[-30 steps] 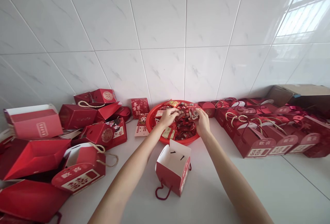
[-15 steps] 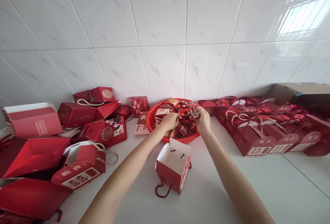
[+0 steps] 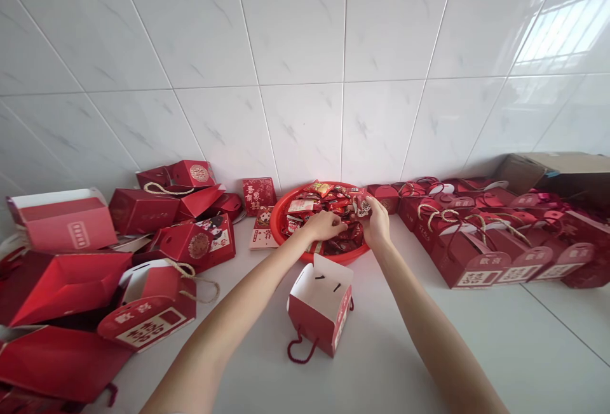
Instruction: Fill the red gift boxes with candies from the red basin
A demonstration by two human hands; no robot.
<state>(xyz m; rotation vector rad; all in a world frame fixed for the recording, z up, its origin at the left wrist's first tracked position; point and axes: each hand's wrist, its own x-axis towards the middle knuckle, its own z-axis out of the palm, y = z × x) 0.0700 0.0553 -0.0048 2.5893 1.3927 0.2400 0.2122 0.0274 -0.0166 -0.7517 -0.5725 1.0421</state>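
Observation:
In the head view, a round red basin (image 3: 275, 222) against the wall is heaped with small wrapped candies (image 3: 350, 236). My left hand (image 3: 325, 226) reaches over the middle of the heap, its fingers curled down among the wrappers; what they grip, if anything, is hidden. At the basin's right side my right hand (image 3: 377, 222) is closed on a candy packet (image 3: 363, 208) with a white label and dark print. Between my forearms stands an open red gift box (image 3: 309, 322), white inside, with dark red cord handles.
Open and folded red boxes (image 3: 147, 331) pile up on the left. Closed red boxes with rope handles (image 3: 476, 261) stand in rows at right, before a cardboard carton (image 3: 557, 163). Small red printed packs (image 3: 258, 195) lie left of the basin, near the tiled wall.
My left hand has moved slightly to the right across the candies. My right hand stays at the basin's right side with the packet. The open box has not moved.

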